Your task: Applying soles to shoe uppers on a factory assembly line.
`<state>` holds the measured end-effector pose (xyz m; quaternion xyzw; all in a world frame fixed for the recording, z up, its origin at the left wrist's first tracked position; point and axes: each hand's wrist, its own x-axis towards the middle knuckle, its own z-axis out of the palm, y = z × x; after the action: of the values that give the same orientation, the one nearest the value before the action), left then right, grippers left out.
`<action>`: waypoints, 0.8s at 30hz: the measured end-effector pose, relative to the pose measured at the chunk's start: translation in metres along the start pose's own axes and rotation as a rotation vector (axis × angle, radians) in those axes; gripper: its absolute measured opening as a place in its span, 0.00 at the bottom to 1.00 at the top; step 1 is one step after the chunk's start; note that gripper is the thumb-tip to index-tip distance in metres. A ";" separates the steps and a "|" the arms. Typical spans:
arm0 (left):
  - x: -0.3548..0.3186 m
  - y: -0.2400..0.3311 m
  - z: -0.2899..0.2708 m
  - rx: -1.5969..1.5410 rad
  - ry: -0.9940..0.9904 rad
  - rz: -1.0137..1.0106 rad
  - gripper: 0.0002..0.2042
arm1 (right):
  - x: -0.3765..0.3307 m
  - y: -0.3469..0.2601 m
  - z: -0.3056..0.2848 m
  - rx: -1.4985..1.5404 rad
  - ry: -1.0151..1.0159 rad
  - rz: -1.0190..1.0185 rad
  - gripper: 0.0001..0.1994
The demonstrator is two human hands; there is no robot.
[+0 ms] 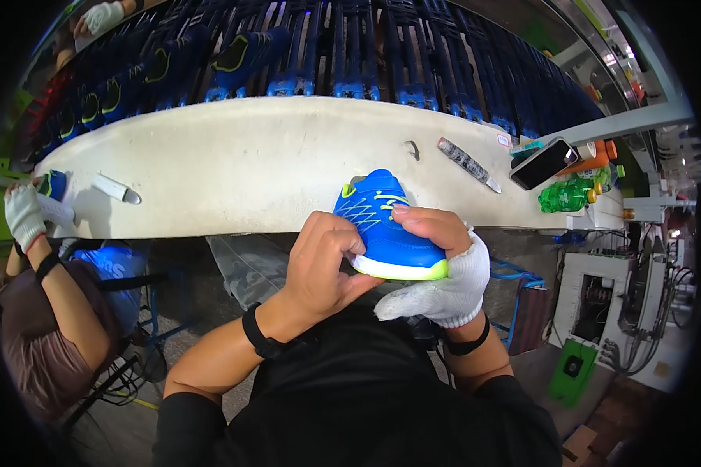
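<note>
A small blue sneaker (397,237) with yellow-green laces and a white and yellow-green sole is held over the near edge of the bench, its toe towards me. My left hand (319,261), bare, is closed on the sneaker's left side, fingers curled at the sole edge. On the other side, my right hand (452,272) wears a white fingerless-tipped glove and grips the toe; its bare fingers lie across the upper near the laces, and the gloved thumb sits below the sole.
The pale bench (249,163) carries a wrapped knife-like tool (469,163), a phone (544,163), a green bottle (567,194) and a white-handled tool (115,187). Beyond runs a rack (350,54) with blue sneakers (249,56). A co-worker's gloved hand (25,214) is at far left.
</note>
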<state>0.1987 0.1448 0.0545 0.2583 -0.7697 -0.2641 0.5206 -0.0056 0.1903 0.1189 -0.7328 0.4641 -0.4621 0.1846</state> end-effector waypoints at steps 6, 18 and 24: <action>0.005 0.033 -0.013 -0.094 -0.029 -0.077 0.22 | 0.000 -0.011 0.015 -0.011 0.027 -0.006 0.39; 0.015 0.018 -0.050 -0.244 -0.233 0.020 0.16 | -0.002 0.006 0.021 0.312 -0.138 -0.122 0.28; 0.021 0.007 -0.053 -0.382 -0.466 -0.264 0.23 | -0.014 0.009 0.026 0.301 -0.062 -0.157 0.28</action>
<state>0.2409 0.1281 0.0902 0.1861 -0.7648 -0.5208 0.3306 0.0095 0.1935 0.0925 -0.7448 0.3250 -0.5167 0.2697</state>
